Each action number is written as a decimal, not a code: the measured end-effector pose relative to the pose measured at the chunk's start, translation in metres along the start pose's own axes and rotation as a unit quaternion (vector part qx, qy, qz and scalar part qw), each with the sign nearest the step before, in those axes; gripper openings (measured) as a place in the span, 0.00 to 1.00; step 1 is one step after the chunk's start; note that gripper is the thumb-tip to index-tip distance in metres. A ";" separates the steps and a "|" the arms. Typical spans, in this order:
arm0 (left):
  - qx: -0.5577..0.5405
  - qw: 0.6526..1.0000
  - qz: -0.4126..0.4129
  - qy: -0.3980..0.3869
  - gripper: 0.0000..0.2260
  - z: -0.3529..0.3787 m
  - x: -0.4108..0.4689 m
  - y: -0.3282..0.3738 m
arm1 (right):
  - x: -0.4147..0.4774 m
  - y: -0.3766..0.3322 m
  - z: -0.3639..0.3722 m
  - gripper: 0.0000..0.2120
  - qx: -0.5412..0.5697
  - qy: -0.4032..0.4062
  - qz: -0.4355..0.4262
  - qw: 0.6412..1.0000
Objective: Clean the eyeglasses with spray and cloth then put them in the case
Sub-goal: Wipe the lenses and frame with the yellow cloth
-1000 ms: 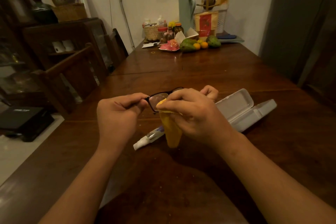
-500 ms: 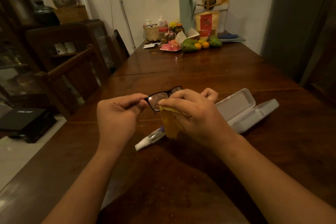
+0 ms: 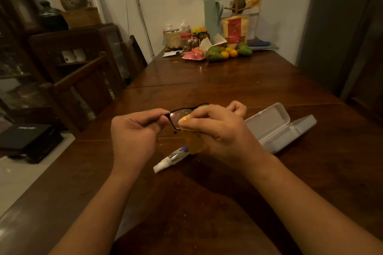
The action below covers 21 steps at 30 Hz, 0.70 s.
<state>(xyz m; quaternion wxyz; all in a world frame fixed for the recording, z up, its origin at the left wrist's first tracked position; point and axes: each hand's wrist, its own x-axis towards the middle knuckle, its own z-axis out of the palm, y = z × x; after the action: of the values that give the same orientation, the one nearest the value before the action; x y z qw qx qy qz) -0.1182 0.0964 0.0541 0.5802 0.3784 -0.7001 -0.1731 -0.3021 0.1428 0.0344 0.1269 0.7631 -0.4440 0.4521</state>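
A: Start at the fingers. What are they clamped on?

B: The left hand (image 3: 132,134) has its thumb and forefinger pinched together on the outer end of the eyeglasses (image 3: 182,114), at the corner of the black frame. The right hand (image 3: 219,130) has its fingers closed on a yellow cloth (image 3: 192,141), pressing a fold of it against the lens nearest the left hand.

A: So where do the glasses lie between them?

B: They bridge the two hands, held up off the tabletop (image 3: 228,80), lenses facing the person. One lens shows between the left fingertips and the cloth; the far lens is mostly hidden behind the right knuckles. The rest of the cloth hangs down below the right palm.

A: And further out?

B: A spray bottle (image 3: 171,158) lies on its side on the tabletop just under the hanging cloth, white cap pointing toward the person's left. The white case (image 3: 275,128) lies open just beside the right hand, lid tipped back, nothing visible in it. At the far end of the tabletop, well apart, are fruit (image 3: 222,53), jars and a basket.
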 end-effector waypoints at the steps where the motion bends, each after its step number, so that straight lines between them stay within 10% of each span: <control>1: 0.000 1.000 0.001 -0.001 0.17 0.000 0.000 0.000 | 0.000 -0.002 0.001 0.11 -0.006 0.001 -0.010 1.000; 9: 0.005 1.000 0.004 -0.012 0.17 0.004 -0.001 -0.001 | -0.002 0.010 0.003 0.15 0.064 0.004 0.167 0.984; 21: 0.005 1.000 -0.007 -0.016 0.17 0.005 -0.004 -0.004 | 0.000 0.004 0.009 0.10 0.035 0.024 0.157 0.987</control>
<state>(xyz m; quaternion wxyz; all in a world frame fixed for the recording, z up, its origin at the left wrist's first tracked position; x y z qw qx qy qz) -0.1220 0.0956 0.0477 0.5659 0.3834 -0.7074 -0.1797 -0.3002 0.1348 0.0281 0.0382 0.6767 -0.5391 0.5000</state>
